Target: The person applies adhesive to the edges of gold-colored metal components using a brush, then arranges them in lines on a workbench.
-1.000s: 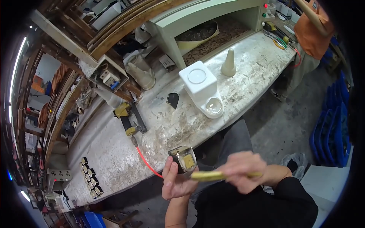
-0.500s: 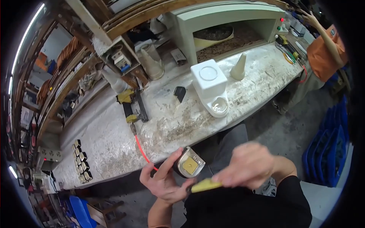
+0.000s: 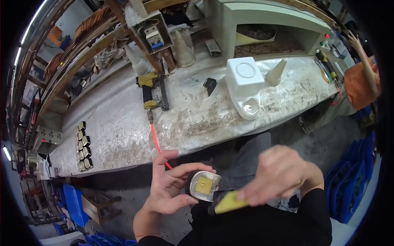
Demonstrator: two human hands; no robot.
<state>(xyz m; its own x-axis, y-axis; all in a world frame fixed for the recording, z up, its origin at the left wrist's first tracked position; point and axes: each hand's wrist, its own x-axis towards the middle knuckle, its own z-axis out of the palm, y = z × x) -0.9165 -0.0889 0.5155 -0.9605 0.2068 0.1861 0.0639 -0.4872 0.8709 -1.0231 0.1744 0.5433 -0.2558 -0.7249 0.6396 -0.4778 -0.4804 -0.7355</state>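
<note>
My left hand grips a rounded dark block with a silvery rim and a yellow square patch on its face, which looks like a shoe heel. Thumb and fingers pinch its left side, with that face turned up towards me. In my right hand is a flat yellow-handled tool with a dark end. Its end points left, close by the block's lower right edge. The tool's exact kind is blurred.
On the bench lie a yellow-black air nailer with a red hose, a small black block, a white container, a cone and rows of small blocks. A person in orange stands at right. Blue bins stand below.
My view has shifted, so the bench things sit differently. The block has turned and sits lower in view, and the yellow tool's tip has swung towards its lower right side.
</note>
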